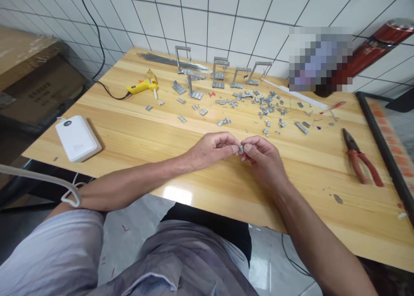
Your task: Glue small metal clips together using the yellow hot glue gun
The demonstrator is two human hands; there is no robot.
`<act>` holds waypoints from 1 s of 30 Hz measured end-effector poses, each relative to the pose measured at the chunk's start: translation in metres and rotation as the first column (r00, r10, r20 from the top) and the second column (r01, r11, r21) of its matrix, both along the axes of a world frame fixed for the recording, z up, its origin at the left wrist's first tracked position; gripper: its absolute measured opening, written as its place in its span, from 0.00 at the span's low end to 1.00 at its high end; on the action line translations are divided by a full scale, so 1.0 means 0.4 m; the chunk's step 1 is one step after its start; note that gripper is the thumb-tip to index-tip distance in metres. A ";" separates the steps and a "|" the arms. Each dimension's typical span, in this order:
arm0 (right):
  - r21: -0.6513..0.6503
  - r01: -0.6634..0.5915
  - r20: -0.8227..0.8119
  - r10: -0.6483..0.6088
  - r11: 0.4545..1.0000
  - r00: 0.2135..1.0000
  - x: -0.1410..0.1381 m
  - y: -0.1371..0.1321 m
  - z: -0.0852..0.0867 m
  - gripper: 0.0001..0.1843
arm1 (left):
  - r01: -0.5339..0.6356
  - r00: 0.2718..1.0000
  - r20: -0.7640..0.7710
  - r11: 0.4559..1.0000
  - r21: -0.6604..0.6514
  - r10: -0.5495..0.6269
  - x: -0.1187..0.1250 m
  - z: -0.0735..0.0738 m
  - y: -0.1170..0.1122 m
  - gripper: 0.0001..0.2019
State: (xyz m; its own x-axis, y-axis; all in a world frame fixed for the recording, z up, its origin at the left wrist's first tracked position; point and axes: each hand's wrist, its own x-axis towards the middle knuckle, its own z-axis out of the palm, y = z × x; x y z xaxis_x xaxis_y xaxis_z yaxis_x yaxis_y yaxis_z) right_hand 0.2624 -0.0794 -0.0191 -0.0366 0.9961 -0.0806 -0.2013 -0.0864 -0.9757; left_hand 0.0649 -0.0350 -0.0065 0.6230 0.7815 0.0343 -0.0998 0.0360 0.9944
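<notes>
A small grey metal piece (241,149) is pinched between the fingertips of both hands, just above the tabletop. My left hand (219,149) comes in from the left, thumb and forefinger closed on the piece's left side. From the right, my right hand (262,155) grips the other side with thumb and fingers. Beyond them lie many loose grey metal bits (268,106), some scattered, some in short strips. Several little grey frames stand at the back, among them a hooked frame (241,77) on a ribbed base.
A yellow glue gun (144,84) rests back left, beside a bundle of thin metal rods (161,61). A white power bank (77,137) lies at the left edge. To the right are red-handled pliers (359,158), a red pen (333,107) and a red flask (371,50) against the tiled wall.
</notes>
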 end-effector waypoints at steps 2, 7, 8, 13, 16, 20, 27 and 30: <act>-0.013 -0.012 -0.025 0.011 1.000 1.000 -0.004 0.000 0.004 0.15 | 0.013 1.000 0.014 0.999 -0.031 -0.013 0.002 0.000 0.002 0.13; 0.043 -0.044 0.061 0.042 0.998 0.997 -0.003 -0.007 0.005 0.14 | 0.061 0.997 0.056 0.996 -0.064 -0.058 0.003 -0.005 0.009 0.13; 0.072 -0.048 0.094 0.042 0.996 0.995 -0.003 -0.009 0.005 0.14 | 0.055 0.997 0.058 0.996 -0.073 -0.051 0.002 -0.007 0.011 0.13; 0.242 -0.027 0.252 -0.036 0.970 0.967 -0.008 -0.021 0.003 0.14 | -0.009 1.000 0.011 0.997 -0.074 0.010 0.001 -0.014 0.016 0.10; 0.258 0.007 0.356 -0.102 0.966 0.929 -0.010 -0.025 0.007 0.11 | 0.026 1.000 -0.005 0.998 -0.048 -0.026 0.000 -0.015 0.016 0.12; 0.214 0.050 0.388 -0.132 0.976 0.912 -0.010 -0.025 0.017 0.08 | 0.020 0.998 -0.066 0.999 0.033 -0.018 -0.003 -0.011 0.011 0.13; 0.123 0.075 0.380 -0.117 0.990 0.918 -0.013 -0.016 0.026 0.05 | -0.064 0.967 -0.219 0.960 0.271 0.127 -0.004 -0.009 -0.004 0.11; 0.106 0.057 0.376 -0.093 0.993 0.922 -0.011 -0.014 0.022 0.07 | -0.082 0.960 -0.231 0.948 0.308 0.158 -0.003 -0.012 -0.003 0.11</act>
